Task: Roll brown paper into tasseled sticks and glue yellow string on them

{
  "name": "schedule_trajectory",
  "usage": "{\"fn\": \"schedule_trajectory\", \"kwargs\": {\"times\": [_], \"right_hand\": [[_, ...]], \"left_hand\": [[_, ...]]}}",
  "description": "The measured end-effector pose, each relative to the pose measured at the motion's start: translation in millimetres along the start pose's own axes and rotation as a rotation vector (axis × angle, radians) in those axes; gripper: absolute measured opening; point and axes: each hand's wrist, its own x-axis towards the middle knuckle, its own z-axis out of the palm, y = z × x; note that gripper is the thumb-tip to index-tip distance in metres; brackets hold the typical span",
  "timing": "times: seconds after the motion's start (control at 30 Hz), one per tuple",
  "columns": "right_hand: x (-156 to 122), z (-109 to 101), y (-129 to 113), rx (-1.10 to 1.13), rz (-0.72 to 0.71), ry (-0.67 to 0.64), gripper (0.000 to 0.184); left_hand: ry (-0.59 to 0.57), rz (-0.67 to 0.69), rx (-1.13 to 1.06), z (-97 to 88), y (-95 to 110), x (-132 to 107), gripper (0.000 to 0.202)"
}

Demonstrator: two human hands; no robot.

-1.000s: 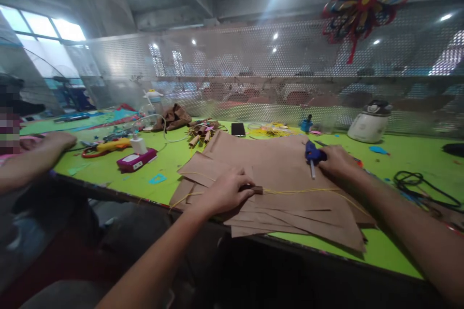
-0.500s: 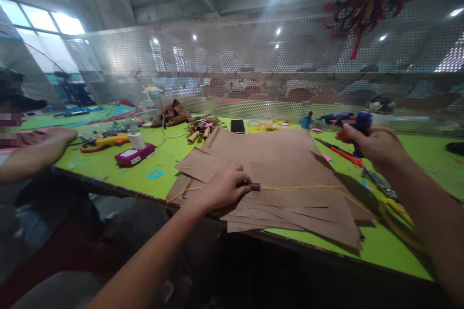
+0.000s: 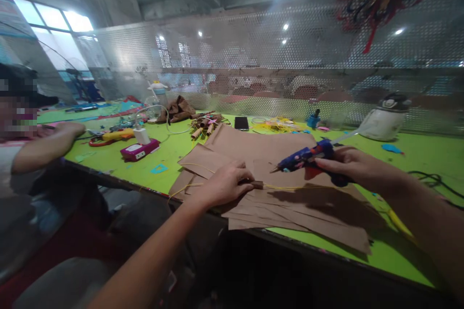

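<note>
Left hand (image 3: 229,184) pinching brown roll (image 3: 258,185), end jutting past fingertips — right hand (image 3: 358,165) gripping glue gun (image 3: 309,157) nearby.

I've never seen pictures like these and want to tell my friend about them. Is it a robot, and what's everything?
No robot here, just a person using two bare hands. One camera, worn on the person's head, took all the pictures, so you look forward and down as they do.

The left hand pinches a small brown piece, mostly hidden. The right hand holds a blue glue gun, its tip pointing toward that piece without touching it.

Brown paper sheets and yellow string lie on the green table. Farther back are a phone and a bundle of brown tubes. The bare arm at the picture's left edge belongs to somebody else.
</note>
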Motion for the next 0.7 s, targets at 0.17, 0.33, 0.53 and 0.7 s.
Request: {"fn": "schedule_trajectory", "kwargs": {"times": [0.17, 0.33, 0.53, 0.7], "right_hand": [[9, 24, -1, -0.050, 0.026, -0.135, 0.047], [11, 32, -4, -0.066, 0.023, -0.165, 0.049], [12, 33, -2, -0.089, 0.028, -0.157, 0.054], [12, 34, -3, -0.105, -0.006, -0.148, 0.052]], "left_hand": [[0.004, 0.013, 0.013, 0.4, -1, 0, 0.029], [0.000, 0.022, 0.030, 1.2, -2, -1, 0.029], [0.012, 0.022, 0.045, 2.5, -3, -1, 0.028], [0.002, 0.023, 0.038, 2.1, -3, -1, 0.029]]}}
